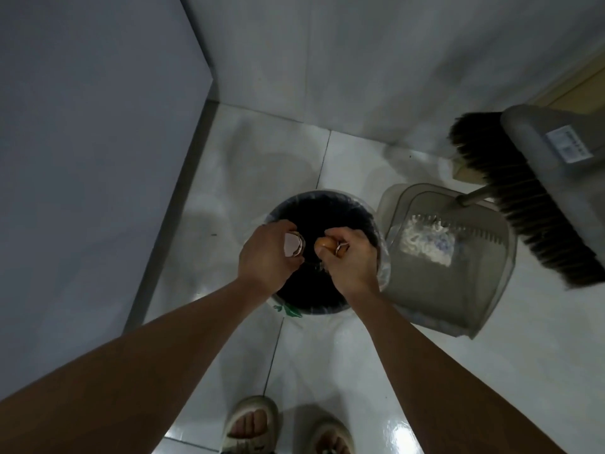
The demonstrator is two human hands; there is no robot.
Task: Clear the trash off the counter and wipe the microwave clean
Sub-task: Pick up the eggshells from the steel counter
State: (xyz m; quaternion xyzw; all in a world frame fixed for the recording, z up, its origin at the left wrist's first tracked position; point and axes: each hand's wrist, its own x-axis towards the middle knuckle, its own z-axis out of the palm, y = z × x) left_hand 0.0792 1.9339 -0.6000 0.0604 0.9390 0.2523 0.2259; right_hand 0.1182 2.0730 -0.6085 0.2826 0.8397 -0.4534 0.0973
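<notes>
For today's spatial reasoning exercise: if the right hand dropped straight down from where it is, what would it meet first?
Probably the dark liner inside the trash bin; the right hand, gripping eggshells, hovers over its opening, though depth is unclear.

Dim, grayish indoor shot, slightly underexposed. Light comes from above and behind the camera: bright specular glare on the glossy floor tiles [406,434] near the bottom edge, softer sheen mid-floor. Inside of the trash bin [327,257] reads near black, no detail. Faint round shadows on the floor left of the bin. Strong wide-angle distortion: wall edges bow, forearms stretch toward the corners. Broom [510,198] bristles soft, mildly blurred; overall compression smear.
</notes>
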